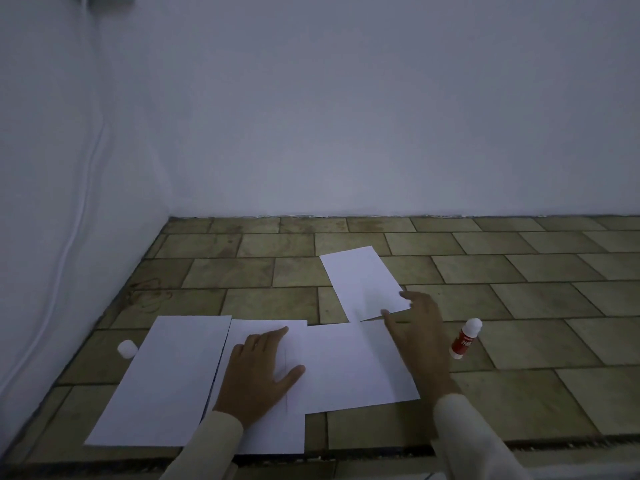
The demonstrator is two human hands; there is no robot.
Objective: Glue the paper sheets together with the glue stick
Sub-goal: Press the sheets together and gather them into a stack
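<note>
Several white paper sheets lie on the tiled surface. A left sheet (pixel 166 379), a middle sheet (pixel 263 427) and a right sheet (pixel 353 365) overlap in a row. My left hand (pixel 259 372) presses flat on the middle sheet, fingers spread. A separate sheet (pixel 360 278) lies farther back. My right hand (pixel 415 327) touches its near corner with its fingertips, and that corner looks slightly lifted. The red glue stick (pixel 465 339), with its white end, lies on the tiles right of my right hand. A white cap (pixel 126 348) rests left of the sheets.
The tiled surface (pixel 536 306) runs to a white wall (pixel 346 116) at the back and another on the left. A white cable (pixel 74 216) hangs down the left wall. The front edge of the surface is near my sleeves.
</note>
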